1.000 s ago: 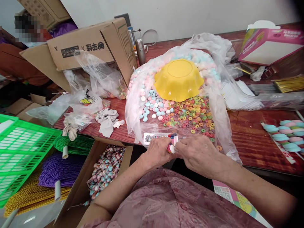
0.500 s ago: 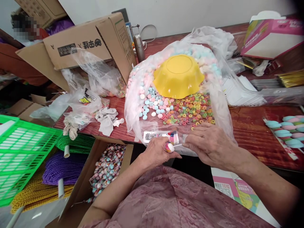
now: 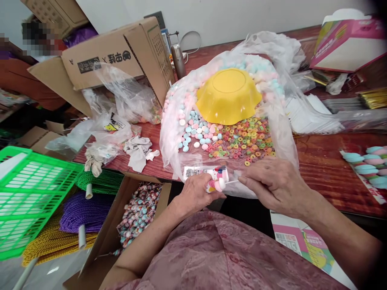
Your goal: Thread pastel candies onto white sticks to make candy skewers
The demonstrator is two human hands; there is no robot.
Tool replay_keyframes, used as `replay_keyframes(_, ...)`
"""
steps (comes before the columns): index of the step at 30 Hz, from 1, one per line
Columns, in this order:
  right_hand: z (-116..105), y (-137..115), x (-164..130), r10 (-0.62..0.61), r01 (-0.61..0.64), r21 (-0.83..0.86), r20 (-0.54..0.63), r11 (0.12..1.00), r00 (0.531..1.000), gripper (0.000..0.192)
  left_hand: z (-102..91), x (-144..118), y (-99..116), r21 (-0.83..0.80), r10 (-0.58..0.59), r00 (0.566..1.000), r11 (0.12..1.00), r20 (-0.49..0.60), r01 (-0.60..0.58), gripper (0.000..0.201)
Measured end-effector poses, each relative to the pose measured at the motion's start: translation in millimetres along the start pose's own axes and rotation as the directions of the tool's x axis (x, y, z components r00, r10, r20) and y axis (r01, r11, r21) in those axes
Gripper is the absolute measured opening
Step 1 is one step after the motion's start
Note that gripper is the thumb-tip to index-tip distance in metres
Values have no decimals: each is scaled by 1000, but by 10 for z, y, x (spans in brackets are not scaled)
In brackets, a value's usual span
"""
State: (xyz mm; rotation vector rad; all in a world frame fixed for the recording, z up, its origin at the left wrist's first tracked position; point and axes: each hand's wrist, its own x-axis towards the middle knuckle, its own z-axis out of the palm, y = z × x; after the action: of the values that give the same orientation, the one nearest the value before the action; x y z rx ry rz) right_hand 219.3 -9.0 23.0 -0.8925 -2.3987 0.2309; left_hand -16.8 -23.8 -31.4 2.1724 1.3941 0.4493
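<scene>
"Pink and white sweets (image 3: 215,185) are poking out of the left hand (image 3: 193,194). Is it holding them tight?"

"Its thumb and fingers are closing around them, so only a little bunch is showing. They are sitting by the near edge of the table (image 3: 320,169), just beside a printed card (image 3: 195,172)."

"What is the right hand (image 3: 273,185) doing?"

"Its thumb and finger are pinching together at the end of a thin white stick (image 3: 232,182). The stick is running across to the sweets."

"Which step are we seeing?"

"I'm guessing the sweets are being fixed on the stick. The left hand is hiding part, so I can't tell how far in it is going."

"What is the next move calling for?"

"I'm thinking a still left hand and a soft, straight push or pull, without squashing anything."

"What is lying close by?"

"Candy rings (image 3: 246,141) and round sweets (image 3: 198,131) are lying on clear plastic (image 3: 169,145), and a yellow bowl (image 3: 229,96) is resting upside down among them."
</scene>
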Motion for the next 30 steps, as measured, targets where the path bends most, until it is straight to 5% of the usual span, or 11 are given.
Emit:
replay_keyframes(8, 139, -109, 61, -28, 29, -85, 8, 996, 1000, 32, 48, -2, 29, -259, 25, 999, 966, 41, -13, 43)
replay_keyframes(12, 75, 27, 73, 6, -5, -3, 79, 1000, 997, 29, -2, -25, 35, -382, 21, 989, 923, 148, 38, 43)
replay_keyframes(20, -56, 282, 58, -71, 36, 279, 114, 960, 991, 22, -122, -53, -47, -556, 148, 896, 822, 418, 123, 39)
replay_keyframes(30, 62, 245, -77, -127, 74, 374, 118, 924, 985, 15, -3, -74, 15, -674, 98, 773, 566, 627, 475, 50)
